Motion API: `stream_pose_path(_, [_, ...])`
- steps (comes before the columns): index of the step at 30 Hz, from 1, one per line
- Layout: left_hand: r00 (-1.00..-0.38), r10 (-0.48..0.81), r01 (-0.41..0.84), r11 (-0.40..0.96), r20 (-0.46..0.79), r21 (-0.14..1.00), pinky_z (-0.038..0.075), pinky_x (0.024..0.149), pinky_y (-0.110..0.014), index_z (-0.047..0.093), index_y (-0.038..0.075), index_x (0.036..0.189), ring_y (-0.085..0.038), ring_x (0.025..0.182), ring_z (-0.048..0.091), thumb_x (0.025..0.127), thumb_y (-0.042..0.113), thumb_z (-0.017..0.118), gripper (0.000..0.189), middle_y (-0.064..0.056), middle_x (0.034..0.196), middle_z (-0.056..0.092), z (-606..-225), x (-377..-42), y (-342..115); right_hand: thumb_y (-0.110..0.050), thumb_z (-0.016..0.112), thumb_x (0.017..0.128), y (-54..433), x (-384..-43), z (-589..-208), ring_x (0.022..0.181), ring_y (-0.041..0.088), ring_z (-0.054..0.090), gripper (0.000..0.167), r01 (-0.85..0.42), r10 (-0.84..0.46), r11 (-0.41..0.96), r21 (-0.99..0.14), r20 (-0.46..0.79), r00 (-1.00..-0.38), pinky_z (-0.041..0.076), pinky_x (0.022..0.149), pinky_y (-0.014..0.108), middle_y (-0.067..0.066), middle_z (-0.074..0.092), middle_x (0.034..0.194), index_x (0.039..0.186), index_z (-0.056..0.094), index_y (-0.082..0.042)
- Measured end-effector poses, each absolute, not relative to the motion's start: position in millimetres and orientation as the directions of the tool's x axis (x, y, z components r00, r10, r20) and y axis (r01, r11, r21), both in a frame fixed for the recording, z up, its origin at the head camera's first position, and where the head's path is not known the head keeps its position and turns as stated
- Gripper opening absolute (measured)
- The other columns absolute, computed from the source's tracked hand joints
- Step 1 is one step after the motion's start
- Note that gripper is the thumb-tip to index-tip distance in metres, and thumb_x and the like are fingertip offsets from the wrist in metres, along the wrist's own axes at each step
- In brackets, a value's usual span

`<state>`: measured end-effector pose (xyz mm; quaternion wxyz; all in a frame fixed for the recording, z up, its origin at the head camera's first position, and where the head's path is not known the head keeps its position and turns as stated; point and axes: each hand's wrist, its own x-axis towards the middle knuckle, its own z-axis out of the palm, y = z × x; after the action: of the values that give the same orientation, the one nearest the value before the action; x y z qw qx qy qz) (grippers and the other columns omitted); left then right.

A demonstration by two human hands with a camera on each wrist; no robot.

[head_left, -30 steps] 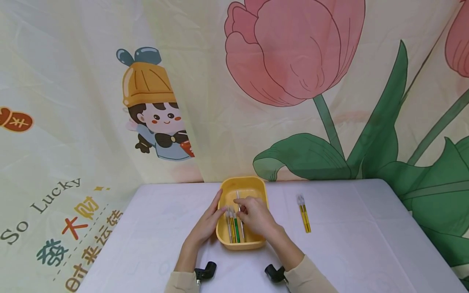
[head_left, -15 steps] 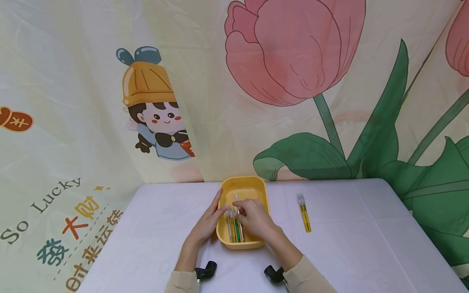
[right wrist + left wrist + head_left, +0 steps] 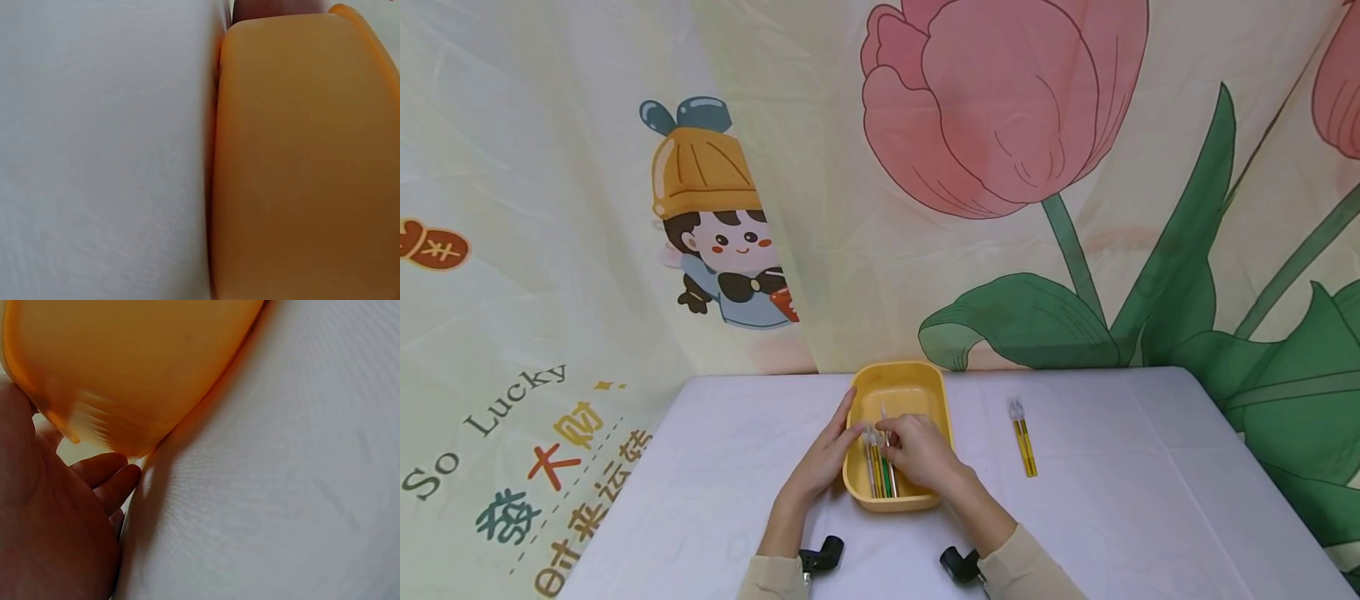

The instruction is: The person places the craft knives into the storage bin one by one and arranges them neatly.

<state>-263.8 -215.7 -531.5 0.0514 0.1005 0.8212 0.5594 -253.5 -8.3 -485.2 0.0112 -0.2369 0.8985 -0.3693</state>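
In the head view, a yellow plastic tray (image 3: 898, 504) stands near the table's far edge. Inside, several slim pen-like sticks (image 3: 876, 475), white, yellow and green with pale clear tips, lie side by side toward the near left. My left hand (image 3: 820, 458) holds the tray's left side, thumb over the rim and fingers along the outer wall. The left wrist view shows those fingers (image 3: 115, 487) against the tray's wall (image 3: 169, 356). With thumb and forefinger my right hand (image 3: 922, 450) pinches a thin silvery stick (image 3: 883, 412) at the right of the row, covering its middle.
To the right of the tray, two yellow sticks with clear tips (image 3: 1022, 437) lie together on the white tablecloth (image 3: 1112, 500). A printed curtain (image 3: 820, 250) hangs right behind the table. Black wrist cameras (image 3: 961, 563) sit at both sleeves.
My right hand has moved slightly toward me and to the left, and the silvery stick has shifted closer to the row with it. My left hand and the tray have stayed put.
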Motion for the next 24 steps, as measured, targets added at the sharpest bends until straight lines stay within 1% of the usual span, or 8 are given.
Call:
stream_pose_path(5, [-0.976, 0.217, 0.092, 0.351, 0.014, 0.932, 0.007, 0.131, -0.053, 0.014, 0.041, 0.166, -0.021, 0.163, 0.008, 0.111, 0.041, 0.047, 0.064, 0.011, 0.175, 0.013, -530.8, -263.8, -215.1, -0.008, 0.081, 0.09, -8.3, -254.1, -487.3, 0.072, 0.011, 0.055, 0.038, -0.393, -0.441, 0.62, -0.679, 0.113, -0.89, 0.048, 0.062, 0.019, -0.006, 0.063, 0.076, 0.127, 0.075, -0.006])
stream_pose_path(11, [-0.977, 0.214, 0.083, 0.351, 0.006, 0.933, 0.007, 0.131, -0.054, 0.015, 0.043, 0.166, -0.022, 0.163, 0.008, 0.111, 0.041, 0.046, 0.064, 0.011, 0.175, 0.013, -531.0, -263.8, -215.0, -0.009, 0.081, 0.09, -7.7, -254.2, -488.3, 0.068, 0.01, 0.053, 0.037, -0.376, -0.446, 0.634, -0.676, 0.078, -0.891, 0.042, 0.058, 0.02, -0.006, 0.058, 0.07, 0.126, 0.076, -0.006])
stream_pose_path(15, [-0.976, 0.216, 0.085, 0.354, 0.007, 0.932, 0.006, 0.131, -0.054, 0.015, 0.042, 0.166, -0.021, 0.163, 0.007, 0.111, 0.039, 0.046, 0.063, 0.011, 0.175, 0.013, -531.0, -263.6, -214.9, -0.01, 0.081, 0.09, -7.4, -253.5, -489.4, 0.065, 0.009, 0.05, 0.037, -0.385, -0.454, 0.638, -0.666, 0.078, -0.888, 0.039, 0.057, 0.02, -0.006, 0.055, 0.067, 0.126, 0.076, -0.005])
stream_pose_path(18, [-0.975, 0.22, 0.088, 0.35, 0.01, 0.933, 0.006, 0.131, -0.054, 0.015, 0.04, 0.167, -0.022, 0.163, 0.006, 0.112, 0.035, 0.046, 0.063, 0.011, 0.175, 0.012, -531.2, -263.7, -214.9, -0.01, 0.081, 0.09, -7.6, -253.2, -490.8, 0.064, 0.009, 0.05, 0.036, -0.395, -0.462, 0.641, -0.659, 0.08, -0.883, 0.038, 0.057, 0.02, -0.006, 0.055, 0.067, 0.125, 0.076, -0.005])
stream_pose_path(24, [-0.977, 0.211, 0.081, 0.35, 0.006, 0.933, 0.008, 0.131, -0.053, 0.014, 0.042, 0.166, -0.021, 0.163, 0.007, 0.112, 0.034, 0.045, 0.063, 0.013, 0.174, 0.012, -530.6, -264.0, -214.7, -0.011, 0.081, 0.09, -8.1, -253.4, -492.0, 0.065, 0.009, 0.051, 0.037, -0.403, -0.47, 0.653, -0.642, 0.074, -0.88, 0.039, 0.058, 0.021, -0.005, 0.056, 0.068, 0.126, 0.076, -0.006])
